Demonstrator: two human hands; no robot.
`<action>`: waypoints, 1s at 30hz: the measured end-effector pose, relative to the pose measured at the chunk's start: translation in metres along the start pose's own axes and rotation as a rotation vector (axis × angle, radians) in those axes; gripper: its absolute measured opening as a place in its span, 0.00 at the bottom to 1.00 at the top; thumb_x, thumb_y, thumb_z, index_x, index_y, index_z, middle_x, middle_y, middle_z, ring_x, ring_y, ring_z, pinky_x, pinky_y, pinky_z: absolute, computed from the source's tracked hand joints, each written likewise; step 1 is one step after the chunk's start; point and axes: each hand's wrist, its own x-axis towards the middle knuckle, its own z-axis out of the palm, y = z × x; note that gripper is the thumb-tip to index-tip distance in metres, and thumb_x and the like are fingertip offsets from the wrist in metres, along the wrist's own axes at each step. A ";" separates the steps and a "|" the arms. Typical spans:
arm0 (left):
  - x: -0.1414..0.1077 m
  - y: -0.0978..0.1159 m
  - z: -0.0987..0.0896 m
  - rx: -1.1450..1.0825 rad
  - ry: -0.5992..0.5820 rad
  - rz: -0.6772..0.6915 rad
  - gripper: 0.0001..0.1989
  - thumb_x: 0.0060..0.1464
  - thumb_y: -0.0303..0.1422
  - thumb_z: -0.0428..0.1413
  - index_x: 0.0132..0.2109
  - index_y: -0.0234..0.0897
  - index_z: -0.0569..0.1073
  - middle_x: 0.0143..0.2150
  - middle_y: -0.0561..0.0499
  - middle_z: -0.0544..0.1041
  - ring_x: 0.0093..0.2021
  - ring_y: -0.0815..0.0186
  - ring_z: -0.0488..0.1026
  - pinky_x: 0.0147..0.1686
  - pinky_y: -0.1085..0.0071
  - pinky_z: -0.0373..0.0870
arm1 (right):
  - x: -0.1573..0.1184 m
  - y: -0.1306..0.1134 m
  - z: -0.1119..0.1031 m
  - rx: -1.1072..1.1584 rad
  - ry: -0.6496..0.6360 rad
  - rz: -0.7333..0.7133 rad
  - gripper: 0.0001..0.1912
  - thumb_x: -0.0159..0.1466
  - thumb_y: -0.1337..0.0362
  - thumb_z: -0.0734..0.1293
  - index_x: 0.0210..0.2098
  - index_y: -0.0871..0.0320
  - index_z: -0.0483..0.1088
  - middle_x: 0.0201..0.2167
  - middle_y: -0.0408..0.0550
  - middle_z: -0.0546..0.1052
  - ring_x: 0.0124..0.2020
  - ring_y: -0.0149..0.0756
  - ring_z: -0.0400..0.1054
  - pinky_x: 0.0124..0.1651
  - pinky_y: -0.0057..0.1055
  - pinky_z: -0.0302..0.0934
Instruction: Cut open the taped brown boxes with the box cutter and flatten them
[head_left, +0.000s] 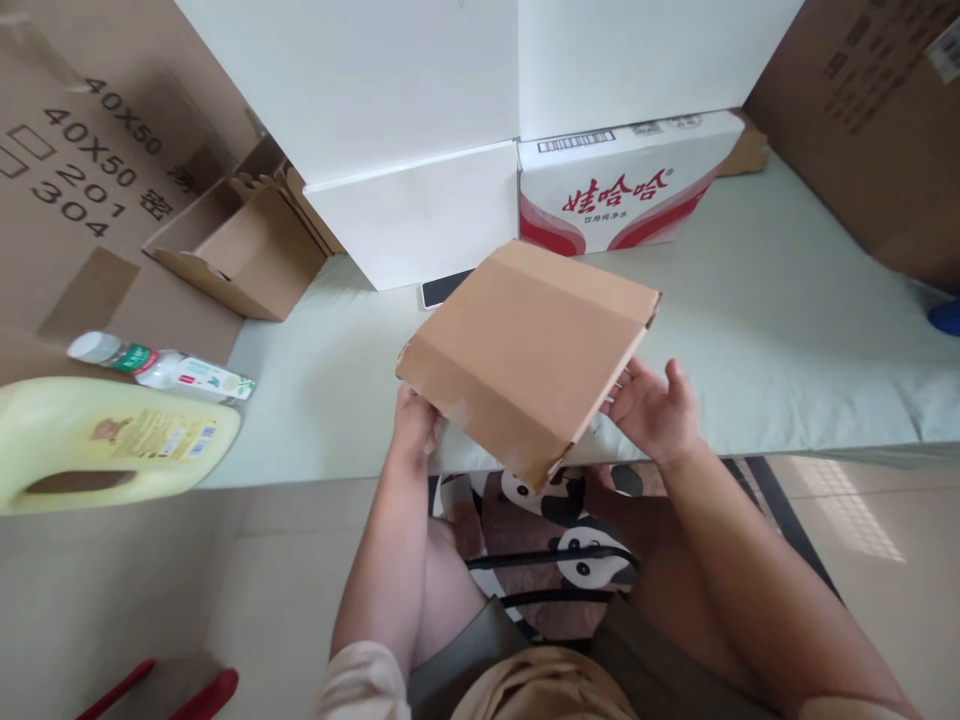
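A brown cardboard box (529, 335), flat and tilted, is held above the front part of the green-covered table (750, 330). My left hand (417, 422) grips its left corner from below, and the fingers are mostly hidden under the cardboard. At the box's right edge is my right hand (654, 405), palm up with fingers spread and thumb raised; the fingertips reach to the edge or just beneath it. Behind the box lies a phone (444, 288), partly covered by it.
White panels (420, 215) and a white-and-red carton (615, 190) stand at the back. On the left are an open cardboard tray (255, 245), a clear bottle (169, 368) and a yellow jug (150, 435). Large cardboard boxes flank both sides. A blue object (946, 317) sits far right.
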 end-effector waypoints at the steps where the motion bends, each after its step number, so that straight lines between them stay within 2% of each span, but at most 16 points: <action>1: 0.000 0.001 0.001 -0.022 0.021 0.016 0.19 0.38 0.43 0.71 0.37 0.40 0.78 0.33 0.53 0.81 0.32 0.66 0.78 0.32 0.72 0.74 | -0.001 -0.001 0.002 0.045 -0.023 0.035 0.38 0.57 0.28 0.55 0.47 0.51 0.72 0.42 0.53 0.80 0.43 0.50 0.75 0.45 0.50 0.71; 4: 0.003 0.001 -0.001 -0.022 0.121 0.036 0.20 0.40 0.41 0.69 0.42 0.41 0.80 0.40 0.49 0.83 0.38 0.62 0.80 0.38 0.69 0.76 | -0.004 -0.001 0.006 0.040 -0.022 0.063 0.42 0.54 0.25 0.55 0.48 0.52 0.71 0.41 0.54 0.80 0.47 0.54 0.75 0.46 0.51 0.70; 7: 0.008 -0.003 -0.010 0.049 0.170 0.125 0.16 0.44 0.40 0.66 0.42 0.43 0.82 0.48 0.47 0.82 0.49 0.57 0.79 0.50 0.63 0.75 | -0.004 0.007 0.007 0.029 0.030 0.064 0.40 0.52 0.26 0.59 0.48 0.50 0.70 0.43 0.53 0.80 0.49 0.53 0.75 0.47 0.50 0.71; 10: 0.012 -0.007 -0.021 0.244 0.096 0.313 0.13 0.46 0.38 0.65 0.42 0.45 0.84 0.53 0.47 0.79 0.58 0.56 0.74 0.61 0.61 0.68 | -0.001 0.016 0.001 0.050 0.100 0.130 0.31 0.48 0.38 0.73 0.44 0.50 0.71 0.43 0.50 0.81 0.45 0.49 0.76 0.48 0.46 0.73; 12: 0.013 -0.009 -0.026 0.412 0.001 0.353 0.14 0.46 0.36 0.65 0.43 0.46 0.84 0.54 0.47 0.77 0.58 0.56 0.74 0.63 0.61 0.66 | 0.001 0.018 -0.006 0.050 0.115 0.167 0.25 0.49 0.46 0.75 0.41 0.51 0.71 0.40 0.49 0.82 0.42 0.49 0.77 0.47 0.46 0.74; 14: 0.015 -0.011 -0.029 0.532 -0.109 0.300 0.14 0.47 0.34 0.64 0.43 0.45 0.84 0.55 0.46 0.76 0.57 0.55 0.74 0.63 0.59 0.67 | 0.001 0.014 -0.015 0.040 0.097 0.153 0.20 0.54 0.47 0.71 0.40 0.52 0.72 0.38 0.50 0.82 0.41 0.51 0.78 0.46 0.49 0.75; 17: 0.016 -0.012 -0.030 0.542 -0.224 0.193 0.13 0.48 0.32 0.59 0.41 0.44 0.84 0.59 0.46 0.74 0.61 0.54 0.71 0.65 0.55 0.64 | -0.004 0.006 -0.023 0.040 0.106 0.123 0.22 0.57 0.43 0.68 0.42 0.53 0.73 0.39 0.52 0.83 0.43 0.53 0.78 0.46 0.53 0.75; 19: 0.015 -0.010 -0.029 0.440 -0.217 0.153 0.16 0.46 0.30 0.56 0.41 0.43 0.84 0.64 0.47 0.71 0.66 0.53 0.66 0.66 0.54 0.62 | -0.013 0.001 -0.023 0.027 0.157 0.140 0.22 0.54 0.45 0.72 0.41 0.53 0.73 0.39 0.52 0.83 0.42 0.52 0.79 0.45 0.51 0.76; 21: 0.012 -0.006 -0.026 0.309 -0.158 0.124 0.18 0.41 0.29 0.56 0.41 0.43 0.83 0.66 0.47 0.70 0.68 0.51 0.65 0.64 0.56 0.66 | -0.024 -0.002 -0.021 0.001 0.200 0.185 0.23 0.49 0.52 0.77 0.41 0.53 0.73 0.39 0.50 0.83 0.39 0.49 0.79 0.42 0.46 0.77; 24: 0.004 0.002 -0.019 0.157 -0.082 0.072 0.25 0.37 0.28 0.60 0.47 0.44 0.81 0.61 0.47 0.74 0.59 0.52 0.73 0.51 0.61 0.74 | -0.045 -0.011 -0.030 -0.020 0.267 0.173 0.23 0.47 0.55 0.78 0.39 0.53 0.72 0.37 0.49 0.83 0.34 0.45 0.78 0.34 0.42 0.77; 26: -0.001 0.006 -0.013 0.108 -0.062 0.040 0.23 0.38 0.31 0.62 0.46 0.44 0.79 0.55 0.47 0.77 0.47 0.57 0.78 0.42 0.66 0.75 | -0.062 -0.023 -0.047 -0.053 0.397 0.053 0.21 0.47 0.53 0.78 0.36 0.52 0.71 0.29 0.45 0.80 0.24 0.40 0.74 0.22 0.37 0.72; 28: -0.005 0.009 -0.009 0.101 -0.061 0.019 0.16 0.41 0.34 0.63 0.41 0.41 0.78 0.48 0.48 0.78 0.38 0.64 0.78 0.36 0.70 0.73 | -0.081 -0.040 -0.070 -0.125 0.564 -0.089 0.20 0.47 0.51 0.78 0.31 0.51 0.68 0.18 0.38 0.71 0.12 0.31 0.60 0.10 0.30 0.55; 29: -0.006 0.009 -0.008 0.106 -0.068 0.011 0.13 0.42 0.35 0.62 0.38 0.40 0.77 0.45 0.49 0.77 0.35 0.66 0.77 0.34 0.71 0.71 | -0.089 -0.048 -0.082 -0.162 0.621 -0.130 0.20 0.47 0.51 0.78 0.29 0.51 0.66 0.15 0.36 0.65 0.10 0.28 0.53 0.08 0.27 0.47; 30: -0.006 0.009 -0.007 0.114 -0.078 0.005 0.11 0.42 0.35 0.62 0.37 0.39 0.76 0.42 0.49 0.77 0.33 0.68 0.76 0.33 0.72 0.70 | -0.097 -0.057 -0.093 -0.215 0.670 -0.159 0.20 0.48 0.51 0.78 0.27 0.50 0.65 0.14 0.35 0.63 0.09 0.26 0.51 0.08 0.27 0.43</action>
